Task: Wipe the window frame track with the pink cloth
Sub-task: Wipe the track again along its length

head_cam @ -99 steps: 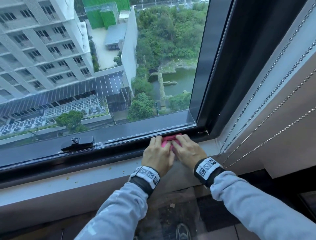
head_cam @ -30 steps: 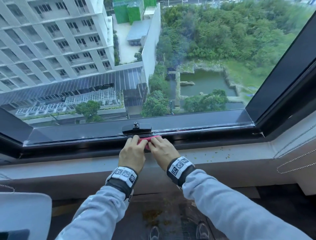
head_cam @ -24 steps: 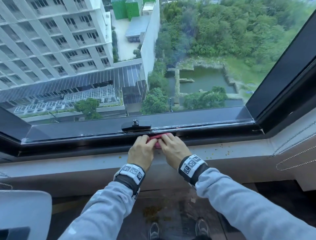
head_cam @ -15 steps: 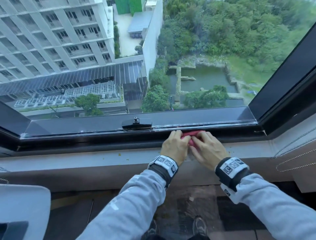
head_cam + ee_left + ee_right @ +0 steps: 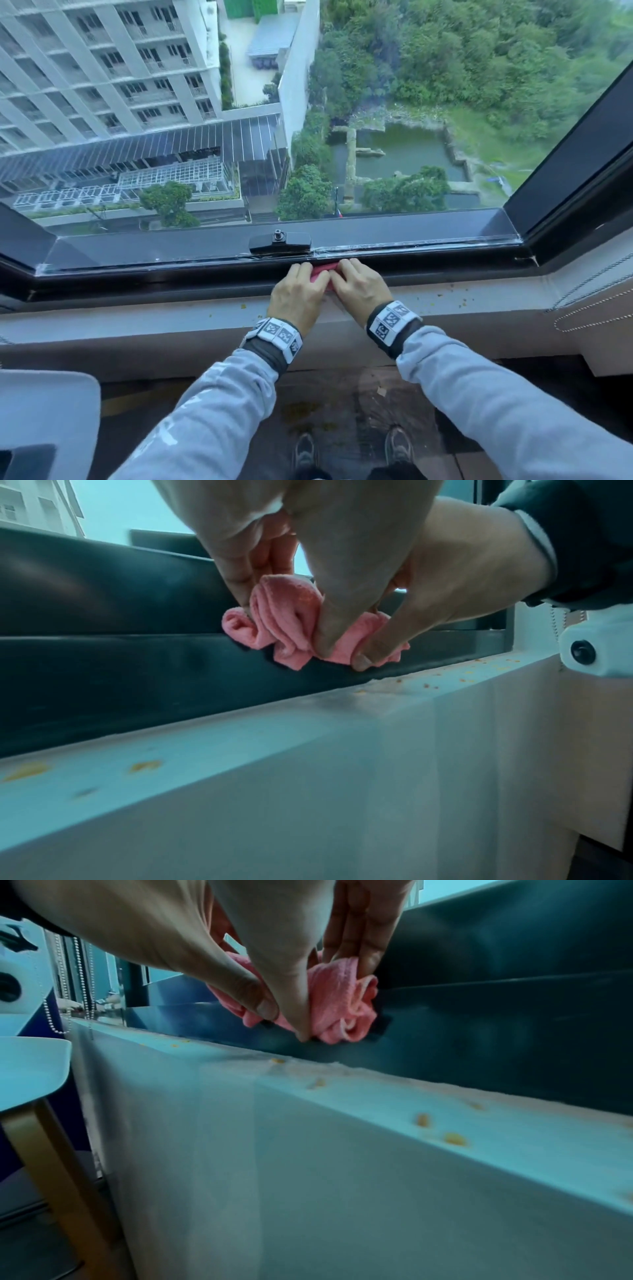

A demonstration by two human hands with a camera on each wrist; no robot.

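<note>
Both hands, left and right, are pinching the bunched cloth between fingers and thumbs, pressing it down into the track, whose long axis is running sideways past the fingertips.

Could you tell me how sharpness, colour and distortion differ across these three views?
Head view: sharp, daylit, frame lines bowed by the wide lens. Left wrist view: bluish cast, pink cloth in focus, near sill soft. Right wrist view: same cast, sill crumbs blurred.

The window latch sits just left of the hands, track unobstructed rightward.
</note>
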